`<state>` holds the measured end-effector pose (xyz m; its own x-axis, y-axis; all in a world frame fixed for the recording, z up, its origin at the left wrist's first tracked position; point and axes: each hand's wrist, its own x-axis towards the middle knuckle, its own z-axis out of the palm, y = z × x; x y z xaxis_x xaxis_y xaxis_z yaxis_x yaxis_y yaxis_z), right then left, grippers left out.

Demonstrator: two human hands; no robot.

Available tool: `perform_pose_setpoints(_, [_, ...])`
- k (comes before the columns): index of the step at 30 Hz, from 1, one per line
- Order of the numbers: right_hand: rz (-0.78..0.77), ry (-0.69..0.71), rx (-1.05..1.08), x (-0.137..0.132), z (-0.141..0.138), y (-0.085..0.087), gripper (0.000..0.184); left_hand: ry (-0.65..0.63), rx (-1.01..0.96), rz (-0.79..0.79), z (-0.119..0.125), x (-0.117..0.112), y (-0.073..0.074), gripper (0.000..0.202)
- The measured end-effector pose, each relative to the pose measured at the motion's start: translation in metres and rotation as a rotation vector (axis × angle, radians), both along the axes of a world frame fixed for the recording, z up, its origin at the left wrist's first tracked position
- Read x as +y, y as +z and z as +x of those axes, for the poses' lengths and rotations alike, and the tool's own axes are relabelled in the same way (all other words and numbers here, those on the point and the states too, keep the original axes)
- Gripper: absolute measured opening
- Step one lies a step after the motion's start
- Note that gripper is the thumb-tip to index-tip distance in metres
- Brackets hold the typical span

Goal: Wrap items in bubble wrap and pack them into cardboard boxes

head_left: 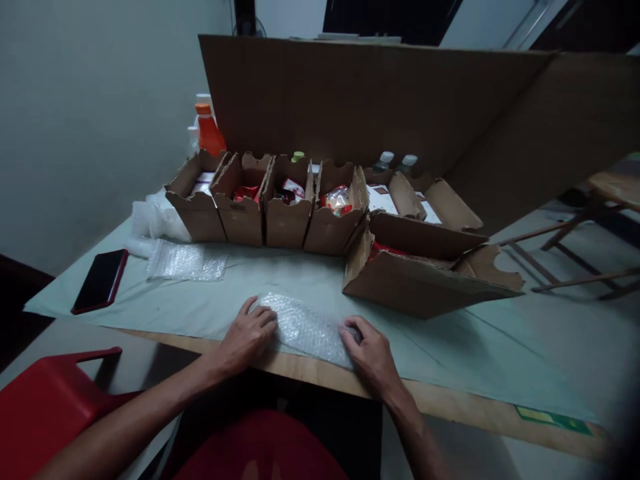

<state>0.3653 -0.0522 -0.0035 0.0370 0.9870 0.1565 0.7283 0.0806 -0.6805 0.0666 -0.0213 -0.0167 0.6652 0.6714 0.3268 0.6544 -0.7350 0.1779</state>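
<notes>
A strip of clear bubble wrap (307, 327) lies at the table's front edge between my hands. My left hand (250, 333) is at its left end, palm down, with curled fingers holding that end against the cloth. At the right end, my right hand (370, 350) is closed around a small dark object (354, 333) resting on the wrap. My fingers cover most of this object, so its kind cannot be made out. Another folded piece of bubble wrap (187, 260) lies further back on the left.
Several open cardboard bins (287, 223) with packets stand in a row behind. A longer cardboard bin (425, 280) sits crosswise on the right. A phone (100, 281) lies at left, with an orange bottle (210, 133) behind. A tall cardboard panel (350, 100) backs the table.
</notes>
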Motion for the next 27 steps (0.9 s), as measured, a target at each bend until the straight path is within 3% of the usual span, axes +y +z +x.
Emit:
perform_pose_setpoints(3, [-0.094, -0.058, 0.322, -0.028, -0.004, 0.010, 0.040, -0.025, -0.073, 0.102, 0.003, 0.014, 0.008, 0.027])
perform_pose_setpoints(7, [-0.226, -0.082, 0.604, -0.054, -0.024, 0.013, 0.075, -0.023, -0.129, 0.147, 0.023, 0.055, 0.033, 0.030])
perform_pose_setpoints(9, [-0.322, -0.060, 0.654, -0.059, -0.035, 0.010, 0.074, -0.007, -0.067, 0.074, 0.035, 0.076, 0.039, 0.034])
perform_pose_setpoints(11, [-0.378, -0.023, 0.650, -0.058, -0.042, 0.008, 0.059, 0.018, 0.008, -0.029, 0.040, 0.085, 0.038, 0.045])
perform_pose_setpoints(14, [-0.375, 0.014, 0.614, -0.052, -0.045, 0.008, 0.038, -0.039, 0.013, -0.142, 0.031, 0.065, 0.030, 0.059])
perform_pose_setpoints(17, [-0.422, 0.007, 0.668, -0.049, -0.044, 0.011, 0.040, -0.206, -0.074, -0.260, 0.014, 0.014, 0.025, 0.064])
perform_pose_setpoints(20, [-0.480, -0.007, 0.811, -0.050, -0.045, 0.012, 0.043, -0.262, -0.138, -0.344, 0.011, -0.032, 0.021, 0.064])
perform_pose_setpoints(23, [-0.461, 0.002, 0.896, -0.054, -0.046, 0.009, 0.046, -0.127, -0.310, -0.352, 0.023, -0.046, 0.012, 0.034])
perform_pose_setpoints(27, [-0.307, -0.033, 0.720, -0.058, -0.038, 0.005, 0.051, 0.143, -0.442, -0.438, 0.035, -0.028, 0.003, 0.026])
